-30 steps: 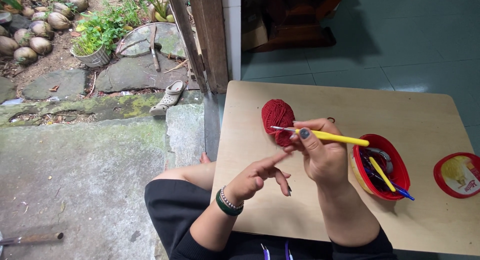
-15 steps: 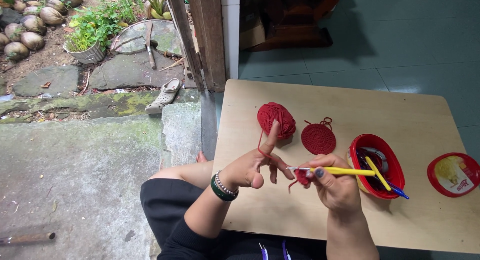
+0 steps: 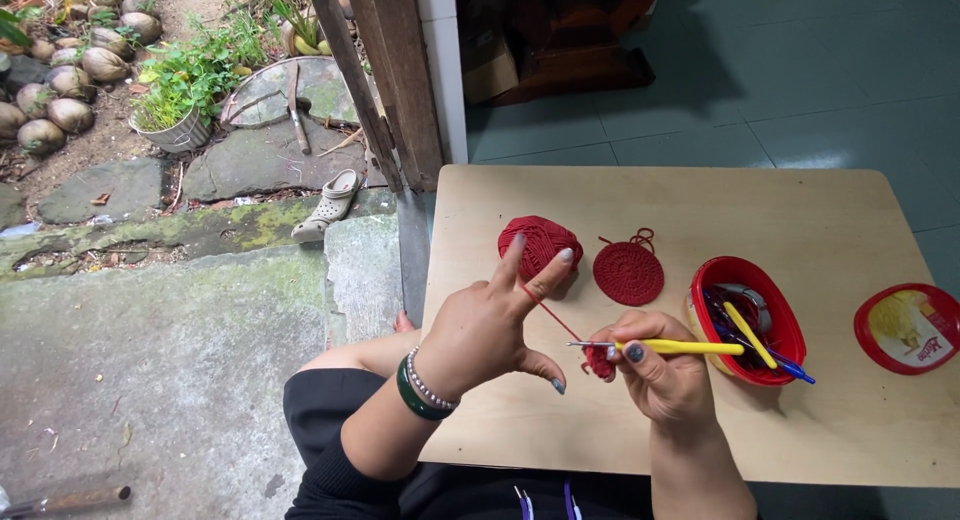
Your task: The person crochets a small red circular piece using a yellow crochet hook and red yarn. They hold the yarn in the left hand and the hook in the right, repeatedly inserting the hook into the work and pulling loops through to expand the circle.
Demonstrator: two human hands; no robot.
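Crocheting underway: right hand [image 3: 665, 375] pinches yellow hook [image 3: 680, 347] and red piece [image 3: 600, 361]; left hand [image 3: 485, 325], fingers spread, tensions yarn [image 3: 548, 315]; next loop probably needs steady tension.

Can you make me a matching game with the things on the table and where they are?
Things:
1. yarn ball
2. crochet hook
3. round piece
4. lid

Places:
a. in the right hand
b. at the table's right edge
c. behind the left hand's fingers
d. flat between ball and red tub

Pairs: 1-c, 2-a, 3-d, 4-b
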